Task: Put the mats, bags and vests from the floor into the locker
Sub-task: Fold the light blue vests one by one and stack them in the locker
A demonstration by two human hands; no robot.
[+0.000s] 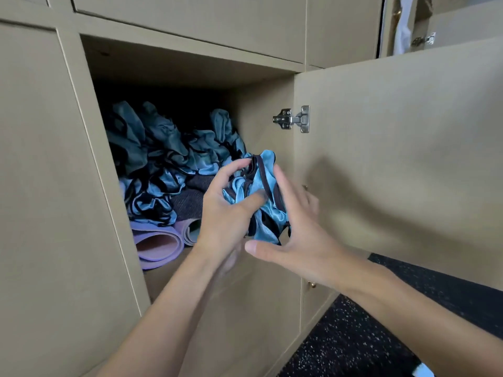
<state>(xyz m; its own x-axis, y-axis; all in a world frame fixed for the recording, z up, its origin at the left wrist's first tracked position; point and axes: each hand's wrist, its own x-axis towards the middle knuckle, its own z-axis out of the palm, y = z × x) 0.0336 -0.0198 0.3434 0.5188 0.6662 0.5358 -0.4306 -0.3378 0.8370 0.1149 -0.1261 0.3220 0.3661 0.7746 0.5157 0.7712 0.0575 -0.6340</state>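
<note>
Left hand [223, 213] grips blue vest [261, 183], right hand [304, 248] cups it, fingers straight — open tan locker [190, 69], black speckled floor [353, 344].

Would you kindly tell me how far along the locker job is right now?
Done: a heap of blue vests and rolled purple mats already lie inside the open locker. In hand: the left hand grips one crumpled vest at the opening, with the right hand flat against it. Left: this vest must still go in; little of the floor shows, so any remaining items cannot be judged.
</note>
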